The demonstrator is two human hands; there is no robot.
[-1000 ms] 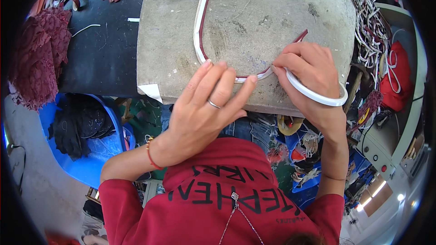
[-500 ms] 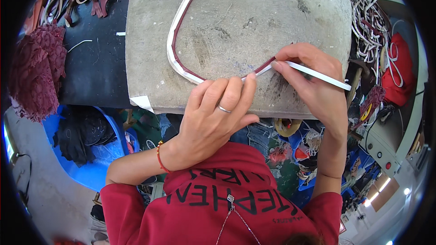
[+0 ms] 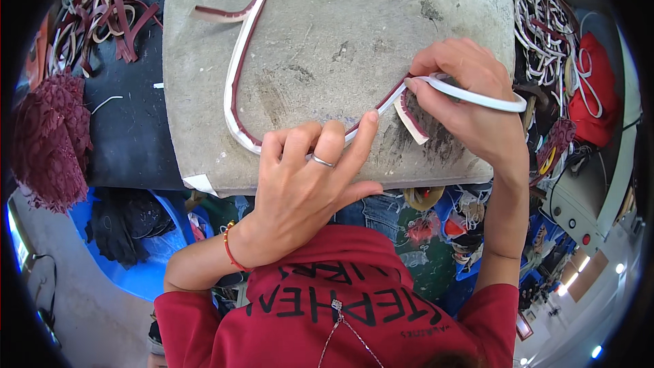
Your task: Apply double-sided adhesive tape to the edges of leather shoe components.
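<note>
A narrow maroon leather-like strip (image 3: pixel 236 105) edged with white tape (image 3: pixel 230 95) curves in a U over a worn grey work board (image 3: pixel 320 34). My left hand (image 3: pixel 300 174) lies across the bottom of the curve, its fingers spread and the index fingertip pressing on the strip. To its right, my right hand (image 3: pixel 470 92) pinches the strip and the white tape between thumb and fingers. A loose length of white tape (image 3: pixel 487 99) bows out past that hand. Below the pinch hangs a short maroon tail with a pale back (image 3: pixel 413 126).
Maroon offcuts (image 3: pixel 119 17) and a frayed maroon cloth (image 3: pixel 54 140) lie at the left. A blue tub (image 3: pixel 129 276) with dark cloth stands below them. At the right are tangled strips (image 3: pixel 538 13), a red bag (image 3: pixel 596 95) and a grey machine (image 3: pixel 575 221).
The board and strip have shifted left and slightly down in view. My right hand has turned, the loose tape now bows, and the pale-backed tail has come into sight below it.
</note>
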